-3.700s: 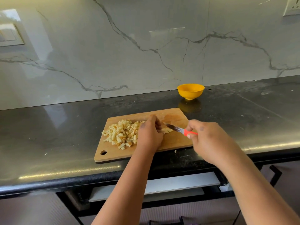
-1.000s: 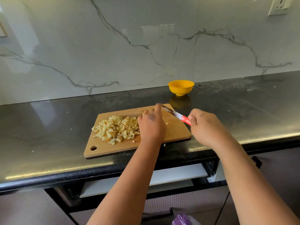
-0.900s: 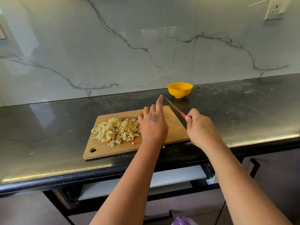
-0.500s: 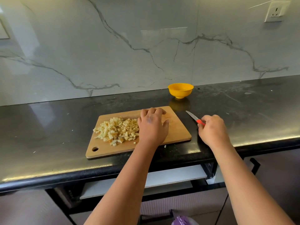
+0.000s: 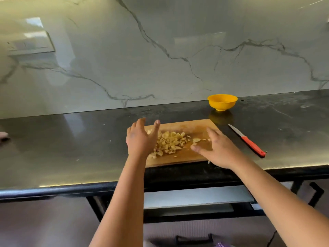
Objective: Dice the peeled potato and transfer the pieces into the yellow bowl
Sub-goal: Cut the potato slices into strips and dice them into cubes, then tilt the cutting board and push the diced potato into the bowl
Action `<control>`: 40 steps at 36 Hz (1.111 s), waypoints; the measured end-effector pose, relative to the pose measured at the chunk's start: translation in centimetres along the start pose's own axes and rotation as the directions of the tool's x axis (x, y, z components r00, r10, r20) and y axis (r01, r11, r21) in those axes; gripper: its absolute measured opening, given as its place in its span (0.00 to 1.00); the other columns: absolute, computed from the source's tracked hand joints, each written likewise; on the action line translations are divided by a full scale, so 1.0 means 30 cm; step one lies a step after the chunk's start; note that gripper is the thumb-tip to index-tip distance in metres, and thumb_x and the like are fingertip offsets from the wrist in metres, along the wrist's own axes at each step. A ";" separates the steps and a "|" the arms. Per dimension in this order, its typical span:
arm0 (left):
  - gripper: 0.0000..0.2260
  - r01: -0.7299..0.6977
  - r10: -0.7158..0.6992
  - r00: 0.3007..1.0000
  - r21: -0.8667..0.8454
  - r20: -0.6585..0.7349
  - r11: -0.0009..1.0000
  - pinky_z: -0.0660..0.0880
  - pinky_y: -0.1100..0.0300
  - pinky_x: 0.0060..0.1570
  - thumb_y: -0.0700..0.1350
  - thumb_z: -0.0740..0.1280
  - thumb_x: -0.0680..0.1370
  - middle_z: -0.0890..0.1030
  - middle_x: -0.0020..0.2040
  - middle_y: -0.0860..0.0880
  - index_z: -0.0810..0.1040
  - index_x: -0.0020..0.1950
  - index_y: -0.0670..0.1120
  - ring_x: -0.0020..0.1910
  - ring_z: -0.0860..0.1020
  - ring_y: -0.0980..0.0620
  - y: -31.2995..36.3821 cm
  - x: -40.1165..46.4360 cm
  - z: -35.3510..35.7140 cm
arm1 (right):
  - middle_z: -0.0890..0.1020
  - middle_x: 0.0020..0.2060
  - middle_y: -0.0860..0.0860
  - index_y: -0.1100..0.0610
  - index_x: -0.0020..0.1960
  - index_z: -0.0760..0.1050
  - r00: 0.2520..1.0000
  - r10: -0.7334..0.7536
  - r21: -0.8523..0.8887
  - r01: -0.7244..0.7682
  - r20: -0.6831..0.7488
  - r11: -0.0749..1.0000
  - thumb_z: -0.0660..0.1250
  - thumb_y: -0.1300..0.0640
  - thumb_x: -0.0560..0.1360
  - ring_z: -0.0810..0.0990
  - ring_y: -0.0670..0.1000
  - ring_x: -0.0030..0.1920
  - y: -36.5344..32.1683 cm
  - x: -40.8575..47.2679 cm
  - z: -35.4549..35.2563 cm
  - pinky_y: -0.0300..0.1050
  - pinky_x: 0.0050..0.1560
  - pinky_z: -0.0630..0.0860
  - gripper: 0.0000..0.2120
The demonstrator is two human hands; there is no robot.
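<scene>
The knife [image 5: 247, 140] has left the right hand [image 5: 218, 151] and now lies on the desk [image 5: 71, 139], right of the cutting board [image 5: 195, 124]. Both hands, left hand [image 5: 140, 139] included, flank the diced potato [image 5: 169, 142] with fingers spread, holding nothing. Cutting appears finished; the yellow bowl [image 5: 222, 102] stands apart behind, unfilled.

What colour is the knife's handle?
Red-orange; the small steel-bladed knife lies on the black counter, clearest in the head view.

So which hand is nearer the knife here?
The right hand, open over the board's right end. The knife lies on the counter just beyond it, untouched, while the left hand sits on the far side of the diced potato.
</scene>
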State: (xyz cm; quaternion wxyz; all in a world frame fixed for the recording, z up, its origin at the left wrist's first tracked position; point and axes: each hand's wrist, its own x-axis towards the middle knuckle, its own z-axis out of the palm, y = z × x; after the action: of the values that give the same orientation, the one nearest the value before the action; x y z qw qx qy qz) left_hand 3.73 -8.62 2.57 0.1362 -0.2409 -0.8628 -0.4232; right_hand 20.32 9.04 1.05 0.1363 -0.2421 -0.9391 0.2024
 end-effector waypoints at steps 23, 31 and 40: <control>0.19 0.267 -0.277 0.861 0.086 0.427 0.960 0.67 0.53 0.62 0.42 0.48 0.84 0.70 0.72 0.40 0.69 0.71 0.39 0.68 0.70 0.41 0.046 0.130 0.110 | 0.59 0.77 0.52 0.52 0.79 0.52 0.994 0.042 0.110 -0.053 0.101 0.992 0.45 0.21 0.66 0.63 0.56 0.74 -0.168 0.178 0.083 0.56 0.71 0.64 0.51; 0.19 0.134 -0.153 0.869 0.075 0.470 0.988 0.68 0.53 0.61 0.46 0.50 0.84 0.74 0.69 0.39 0.71 0.70 0.40 0.67 0.72 0.41 0.131 0.119 0.211 | 0.65 0.74 0.54 0.53 0.76 0.62 0.993 0.118 0.206 -0.112 -0.017 0.972 0.45 0.38 0.81 0.66 0.57 0.72 -0.186 0.265 0.139 0.54 0.72 0.63 0.30; 0.25 0.204 -0.027 0.835 -0.263 0.549 0.943 0.62 0.50 0.71 0.58 0.55 0.84 0.64 0.77 0.47 0.63 0.78 0.47 0.75 0.64 0.45 0.115 0.103 0.044 | 0.69 0.73 0.50 0.51 0.75 0.62 0.998 0.051 0.475 -0.031 -0.030 0.880 0.52 0.30 0.75 0.67 0.52 0.71 -0.136 0.215 0.054 0.48 0.68 0.66 0.37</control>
State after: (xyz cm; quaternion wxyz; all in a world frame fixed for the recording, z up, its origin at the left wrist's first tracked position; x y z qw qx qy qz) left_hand 2.90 -4.82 5.40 -0.1770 -0.3148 -0.8015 -0.4765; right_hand 12.66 8.54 2.47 0.2065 -0.2254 -0.8527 0.4236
